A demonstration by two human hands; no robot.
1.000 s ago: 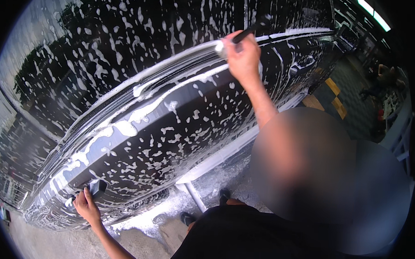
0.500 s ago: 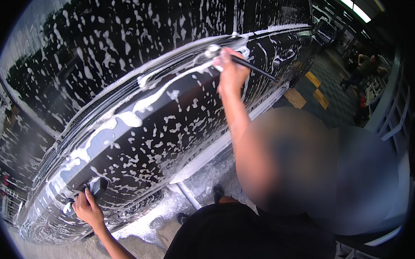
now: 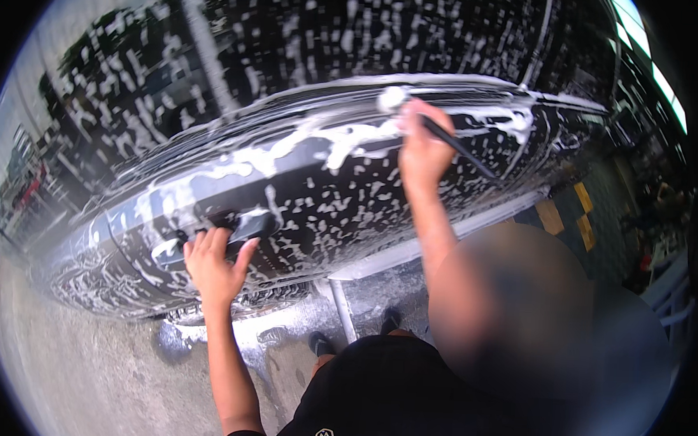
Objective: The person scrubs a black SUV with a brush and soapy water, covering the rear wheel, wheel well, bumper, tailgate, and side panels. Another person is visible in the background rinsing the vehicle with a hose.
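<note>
Brush (image 3: 462, 149) work is going on along the shiny strip (image 3: 291, 113) under the window of the dark, foamy car (image 3: 288, 176). The right hand (image 3: 427, 153), between 1 and 2 o'clock, is curled around the black brush, with its soft white head (image 3: 392, 100) between 12 and 1 o'clock and its tail end pointing toward 4. The left hand (image 3: 216, 271), at 8 o'clock, is loosely bent with its thumb held apart. Its fingertips are at the door handle (image 3: 257, 224), near 9 o'clock, but I cannot tell if they hook it.

To do this well, I think the brush should stay wet and lie softly on the strip. Long, light rubs that follow its curve would be best, getting into the thin gaps. The hard end should stay off the paint.

Half a second ago, the brush was close to the window post (image 3: 537, 51). Now it is farther from it, toward 9 o'clock, and nearer the left hand. The view has swung too, so the door handle shows higher up. The left thumb sticks out more than it did.
</note>
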